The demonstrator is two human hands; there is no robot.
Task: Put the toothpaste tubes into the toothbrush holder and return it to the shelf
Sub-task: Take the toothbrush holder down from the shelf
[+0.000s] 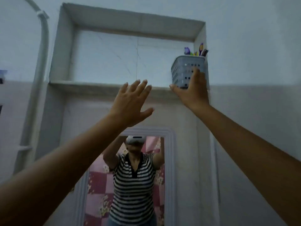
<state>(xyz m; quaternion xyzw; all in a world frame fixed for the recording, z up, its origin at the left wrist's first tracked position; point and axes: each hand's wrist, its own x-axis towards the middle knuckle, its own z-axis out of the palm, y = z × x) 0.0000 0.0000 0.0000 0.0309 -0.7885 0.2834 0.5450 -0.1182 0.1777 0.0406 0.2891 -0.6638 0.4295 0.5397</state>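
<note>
Head view | toothbrush holder [184,69]: grey perforated basket at the right end of the recessed shelf [91,86], against its side wall, colourful items sticking up from the top | right hand [193,92]: wrapped around holder's lower front | left hand [132,105]: raised, fingers spread, holding nothing, below the shelf edge | mirror [130,176] beneath

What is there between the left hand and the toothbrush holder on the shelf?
Nothing stands there. In the head view, only the bare shelf ledge separates the open left hand from the toothbrush holder, which the right hand grips.
</note>
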